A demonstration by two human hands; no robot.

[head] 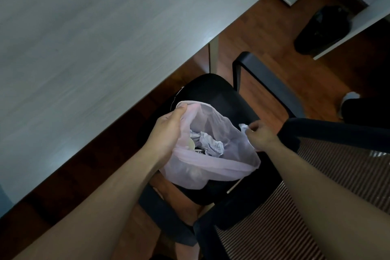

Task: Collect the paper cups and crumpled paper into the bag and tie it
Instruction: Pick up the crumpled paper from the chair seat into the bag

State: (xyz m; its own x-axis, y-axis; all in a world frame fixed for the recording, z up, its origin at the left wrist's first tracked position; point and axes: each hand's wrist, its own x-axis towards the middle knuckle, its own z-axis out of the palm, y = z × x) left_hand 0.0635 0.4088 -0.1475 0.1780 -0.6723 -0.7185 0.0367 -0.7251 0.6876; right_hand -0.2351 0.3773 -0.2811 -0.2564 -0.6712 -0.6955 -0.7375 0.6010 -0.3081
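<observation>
Head view, mid-frame: left hand (168,131) gripping, right hand (260,135) pinching opposite rims of the bag (221,168); draw both together above the crumpled paper (211,145) before knotting.

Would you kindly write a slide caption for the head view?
The left hand and right hand hold a translucent pink bag of crumpled paper open over a black chair.

I record an office: pale wood-grain desk (84,38), black mesh-backed chair (316,179) (armrests fitted), black-lined waste bin (322,29) at a second desk (371,15), wood-plank floor (263,27).
</observation>
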